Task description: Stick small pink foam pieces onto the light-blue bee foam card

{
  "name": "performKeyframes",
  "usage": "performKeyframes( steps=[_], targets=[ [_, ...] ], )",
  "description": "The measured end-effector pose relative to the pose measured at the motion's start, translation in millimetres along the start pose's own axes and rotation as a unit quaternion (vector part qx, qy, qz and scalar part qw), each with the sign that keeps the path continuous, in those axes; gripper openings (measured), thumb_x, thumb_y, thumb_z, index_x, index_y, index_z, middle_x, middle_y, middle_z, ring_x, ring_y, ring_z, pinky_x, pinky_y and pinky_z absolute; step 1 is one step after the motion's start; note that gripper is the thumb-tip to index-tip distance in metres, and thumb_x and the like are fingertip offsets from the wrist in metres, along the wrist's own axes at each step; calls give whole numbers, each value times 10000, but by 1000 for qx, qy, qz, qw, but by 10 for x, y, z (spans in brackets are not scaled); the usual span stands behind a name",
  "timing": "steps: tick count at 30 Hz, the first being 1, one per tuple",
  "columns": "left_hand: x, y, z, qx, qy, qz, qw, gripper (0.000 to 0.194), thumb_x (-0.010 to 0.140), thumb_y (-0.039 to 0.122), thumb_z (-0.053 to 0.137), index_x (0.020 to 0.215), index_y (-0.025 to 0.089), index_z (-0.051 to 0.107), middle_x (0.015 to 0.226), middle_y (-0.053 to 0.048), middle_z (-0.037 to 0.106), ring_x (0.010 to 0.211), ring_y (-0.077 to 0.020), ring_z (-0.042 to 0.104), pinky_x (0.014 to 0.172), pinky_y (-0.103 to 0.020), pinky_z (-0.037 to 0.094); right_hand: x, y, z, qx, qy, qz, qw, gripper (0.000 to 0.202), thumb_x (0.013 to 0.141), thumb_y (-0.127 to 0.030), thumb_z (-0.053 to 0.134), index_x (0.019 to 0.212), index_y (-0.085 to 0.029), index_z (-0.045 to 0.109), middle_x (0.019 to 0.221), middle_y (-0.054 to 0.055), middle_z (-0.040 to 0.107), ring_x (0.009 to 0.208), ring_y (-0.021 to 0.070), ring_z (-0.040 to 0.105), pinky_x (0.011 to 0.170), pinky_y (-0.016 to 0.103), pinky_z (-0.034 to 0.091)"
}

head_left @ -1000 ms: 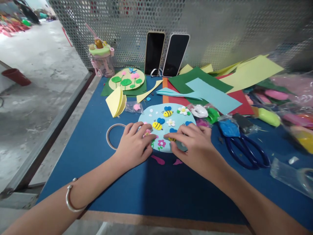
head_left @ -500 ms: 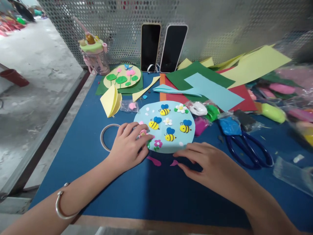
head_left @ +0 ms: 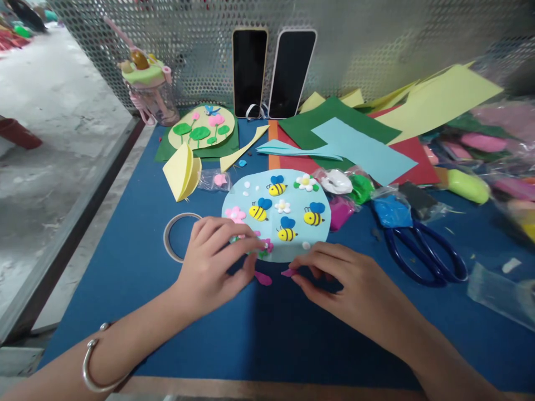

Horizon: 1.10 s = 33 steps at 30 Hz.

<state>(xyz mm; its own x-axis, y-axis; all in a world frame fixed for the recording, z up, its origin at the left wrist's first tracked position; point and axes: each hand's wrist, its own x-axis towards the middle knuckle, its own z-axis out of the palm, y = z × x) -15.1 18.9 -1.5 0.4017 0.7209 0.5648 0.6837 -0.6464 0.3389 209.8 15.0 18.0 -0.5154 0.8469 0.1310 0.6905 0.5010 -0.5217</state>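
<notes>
A light blue paper disc (head_left: 270,223) lies on the table, decorated with clay bees and flowers. Over its lower left edge hovers my left hand (head_left: 217,250), fingers curved and thumb apart from the index finger; no object shows in it. The fingers partly cover a pink flower (head_left: 235,214) and a small magenta flower (head_left: 266,245). My right hand (head_left: 334,273), just below the disc's lower right edge, pinches a small magenta clay piece (head_left: 289,272) between thumb and index finger. A second magenta clay strip (head_left: 263,278) lies on the table between the hands.
A tape roll (head_left: 169,239) lies at left. To the right are blue-handled scissors (head_left: 426,259) and bagged clay (head_left: 392,211). Behind are coloured paper sheets (head_left: 363,147), a lotus picture (head_left: 203,131), two phones (head_left: 249,72) and a bottle (head_left: 152,92).
My right thumb and index finger have closed on the magenta clay piece, which was lying by the fingertips. My left hand has shifted slightly, uncovering more of the pink flower. The view has moved a little.
</notes>
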Motion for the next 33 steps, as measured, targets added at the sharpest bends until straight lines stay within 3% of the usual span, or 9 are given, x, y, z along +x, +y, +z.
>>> performKeyframes(
  steps=[6, 15, 20, 22, 26, 31, 33],
  targets=[
    [-103, 199, -33, -86, -40, 43, 995, 151, 823, 227, 667, 971, 209, 646, 878, 0, 692, 818, -141, 597, 797, -326, 426, 32, -145, 20, 130, -8, 14, 991, 104, 743, -117, 643, 784, -209, 668, 623, -42, 560, 545, 81, 536, 512, 190, 421],
    [-85, 175, -18, -126, 9, 15, 992, 101, 802, 154, 673, 893, 185, 643, 795, 7, 674, 733, -122, 594, 708, -305, 445, 73, -186, 48, 180, 10, 35, 983, 114, 711, -81, 598, 705, -195, 604, 611, -38, 534, 554, 93, 526, 527, 205, 429],
    [-84, 173, -4, -151, 7, 8, 988, 111, 801, 154, 673, 900, 189, 634, 805, 6, 676, 749, -123, 605, 706, -299, 451, 59, -167, 69, 254, -26, 54, 965, 141, 754, -184, 656, 892, -211, 642, 710, -25, 628, 579, 102, 567, 551, 212, 474],
    [-100, 171, 0, -146, 2, 15, 989, 109, 807, 162, 670, 907, 193, 642, 818, 3, 679, 766, -130, 606, 721, -304, 456, 61, -162, 79, 277, -50, 64, 958, 78, 796, -240, 652, 869, -215, 661, 731, -19, 662, 619, 110, 604, 572, 209, 488],
    [-109, 178, -14, -140, 13, 21, 990, 127, 800, 159, 676, 915, 199, 642, 800, 8, 672, 736, -127, 609, 717, -307, 464, 66, -167, 75, 270, -49, 82, 958, 68, 821, -231, 623, 768, -215, 661, 694, -23, 668, 627, 114, 612, 570, 205, 485],
    [-65, 177, -79, -180, 73, -40, 980, 93, 828, 90, 607, 863, 174, 587, 736, -1, 652, 676, -116, 588, 661, -294, 462, 54, -107, 13, 208, 10, 76, 975, 97, 801, -159, 587, 718, -205, 605, 641, -30, 608, 570, 103, 564, 547, 212, 461],
    [-54, 167, -106, -180, 80, -49, 979, 49, 869, 126, 560, 857, 170, 580, 724, -12, 650, 676, -124, 583, 654, -300, 462, 43, -43, -16, 162, -7, 73, 984, 92, 829, -180, 569, 752, -208, 613, 678, -18, 612, 579, 106, 567, 542, 218, 458]
  ],
)
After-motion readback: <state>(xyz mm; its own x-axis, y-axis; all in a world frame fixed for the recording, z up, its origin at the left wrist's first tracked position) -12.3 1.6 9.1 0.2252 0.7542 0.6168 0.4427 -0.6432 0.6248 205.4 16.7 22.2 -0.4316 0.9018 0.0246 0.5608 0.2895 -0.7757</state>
